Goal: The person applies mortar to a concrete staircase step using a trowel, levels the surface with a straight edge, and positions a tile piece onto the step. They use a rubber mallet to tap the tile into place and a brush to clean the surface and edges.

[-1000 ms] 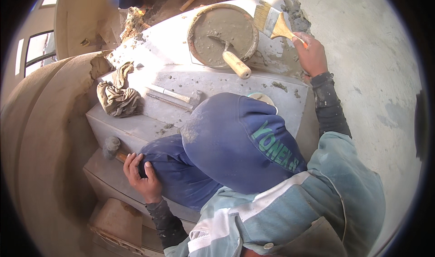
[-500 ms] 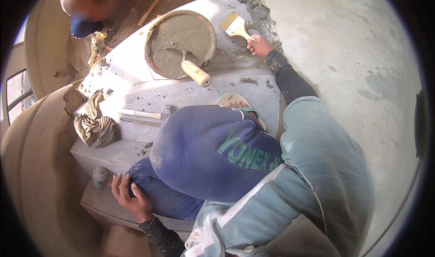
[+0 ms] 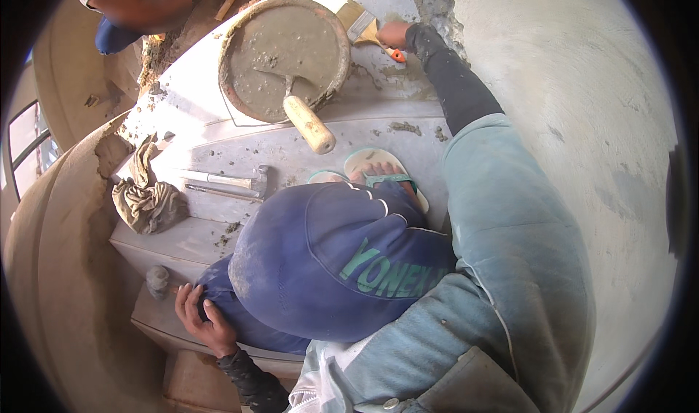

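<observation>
My left hand (image 3: 207, 322) rests on my blue-trousered knee, fingers slightly bent and thumb apart, holding nothing. Beside its fingertips is a rounded grey head (image 3: 157, 282), perhaps a mallet's. My right hand (image 3: 395, 34) is low over the upper slab, right beside the handle of a wide paintbrush (image 3: 362, 29). The brush's orange handle end shows free of the palm; my fingers are hidden, so a grip is uncertain. Left of the brush stands a round bucket (image 3: 226, 71) of wet grey mortar (image 3: 287, 42). A trowel (image 3: 309, 124) sits in it, wooden handle over the rim.
A hammer (image 3: 244, 181) and a thin rod (image 3: 218, 191) lie on the step (image 3: 218, 147), with a crumpled rag (image 3: 149, 205) at its left. Curved walls border both sides; the right one is plastered (image 3: 568, 107). Another person (image 3: 131, 13) crouches at the upper left.
My right hand has shifted up and left along the brush, so the handle's orange end now shows. The brush sits closer to the bucket. My left hand stays on the knee.
</observation>
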Motion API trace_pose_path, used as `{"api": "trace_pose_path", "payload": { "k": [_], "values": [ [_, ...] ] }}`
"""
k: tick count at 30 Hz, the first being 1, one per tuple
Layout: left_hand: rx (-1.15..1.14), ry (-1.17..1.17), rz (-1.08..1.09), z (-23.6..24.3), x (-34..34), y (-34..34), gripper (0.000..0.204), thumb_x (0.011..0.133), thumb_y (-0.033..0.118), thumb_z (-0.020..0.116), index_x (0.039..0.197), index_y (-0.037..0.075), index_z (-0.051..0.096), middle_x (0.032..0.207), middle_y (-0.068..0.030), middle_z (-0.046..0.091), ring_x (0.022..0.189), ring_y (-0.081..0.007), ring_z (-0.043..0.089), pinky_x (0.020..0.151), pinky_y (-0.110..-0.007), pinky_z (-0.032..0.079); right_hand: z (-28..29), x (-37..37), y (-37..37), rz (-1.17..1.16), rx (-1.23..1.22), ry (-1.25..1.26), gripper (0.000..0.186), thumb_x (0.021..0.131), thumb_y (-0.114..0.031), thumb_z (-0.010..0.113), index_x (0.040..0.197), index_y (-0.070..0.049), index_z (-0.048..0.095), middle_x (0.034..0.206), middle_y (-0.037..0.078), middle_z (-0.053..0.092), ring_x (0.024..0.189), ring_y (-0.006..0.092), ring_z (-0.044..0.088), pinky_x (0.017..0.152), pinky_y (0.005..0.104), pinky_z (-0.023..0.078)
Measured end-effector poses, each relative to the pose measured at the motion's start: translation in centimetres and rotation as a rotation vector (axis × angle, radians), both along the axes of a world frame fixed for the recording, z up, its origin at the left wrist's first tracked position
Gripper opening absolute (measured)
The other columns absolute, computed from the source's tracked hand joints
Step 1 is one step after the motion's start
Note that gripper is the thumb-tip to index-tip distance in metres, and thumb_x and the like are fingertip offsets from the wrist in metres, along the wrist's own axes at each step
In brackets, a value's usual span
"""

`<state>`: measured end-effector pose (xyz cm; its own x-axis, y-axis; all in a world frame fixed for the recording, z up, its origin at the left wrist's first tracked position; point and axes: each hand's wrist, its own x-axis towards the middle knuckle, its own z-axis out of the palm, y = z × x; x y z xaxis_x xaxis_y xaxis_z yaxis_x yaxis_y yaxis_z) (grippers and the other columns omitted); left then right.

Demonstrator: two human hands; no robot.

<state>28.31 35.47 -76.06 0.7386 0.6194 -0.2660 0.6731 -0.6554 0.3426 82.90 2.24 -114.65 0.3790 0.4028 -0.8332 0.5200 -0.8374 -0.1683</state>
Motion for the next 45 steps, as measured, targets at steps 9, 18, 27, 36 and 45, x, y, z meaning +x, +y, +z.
{"api": "trace_pose_path", "payload": {
  "k": [9,18,27,36,45],
  "values": [
    [-0.010,0.053,-0.010,0.7,0.9,0.2,0.028,0.092,0.018,0.055,0.112,0.003,0.068,0.126,-0.0201,0.060,0.128,-0.0396,0.052,0.111,-0.053,0.037,-6.2,-10.9,-3.8,-0.518,-0.413,0.822,0.027,0.080,-0.022,0.057,0.061,-0.016,0.039,0.057,0.000,0.037,0.046,0.0121,0.034,0.041,0.0343,0.026],
    [0.017,0.062,0.016,0.4,0.9,-0.5,0.030,0.090,0.018,0.054,0.111,0.001,0.068,0.126,-0.0200,0.060,0.126,-0.0377,0.053,0.110,-0.050,0.038,0.0,-7.0,-0.7,-1.716,0.962,1.005,0.034,0.084,-0.025,0.050,0.061,-0.022,0.025,0.056,-0.006,0.022,0.046,0.0105,0.020,0.042,0.0298,0.014],
    [0.041,0.131,0.039,1.6,2.2,-1.2,0.030,0.089,0.017,0.054,0.110,0.001,0.068,0.126,-0.0197,0.060,0.126,-0.0380,0.052,0.109,-0.051,0.038,-1.2,-11.6,0.4,-1.598,0.484,1.045,0.033,0.086,-0.025,0.048,0.062,-0.023,0.026,0.054,-0.007,0.021,0.043,0.0100,0.021,0.042,0.0294,0.014],
    [0.055,0.157,0.034,1.3,2.6,-1.2,0.030,0.089,0.018,0.053,0.110,0.001,0.067,0.125,-0.0191,0.061,0.127,-0.0385,0.052,0.109,-0.051,0.039,-1.6,-15.7,-2.2,-1.583,0.412,0.978,0.033,0.085,-0.023,0.048,0.061,-0.023,0.025,0.056,-0.006,0.020,0.044,0.0108,0.019,0.043,0.0300,0.014],
    [0.034,0.129,0.050,1.2,1.3,-1.2,0.030,0.088,0.017,0.054,0.109,0.001,0.067,0.125,-0.0196,0.061,0.127,-0.0390,0.052,0.109,-0.051,0.039,-0.7,-8.5,0.4,-1.512,0.834,1.069,0.033,0.087,-0.022,0.048,0.060,-0.018,0.029,0.056,-0.005,0.025,0.045,0.0107,0.024,0.043,0.0286,0.020]
  ]
}}
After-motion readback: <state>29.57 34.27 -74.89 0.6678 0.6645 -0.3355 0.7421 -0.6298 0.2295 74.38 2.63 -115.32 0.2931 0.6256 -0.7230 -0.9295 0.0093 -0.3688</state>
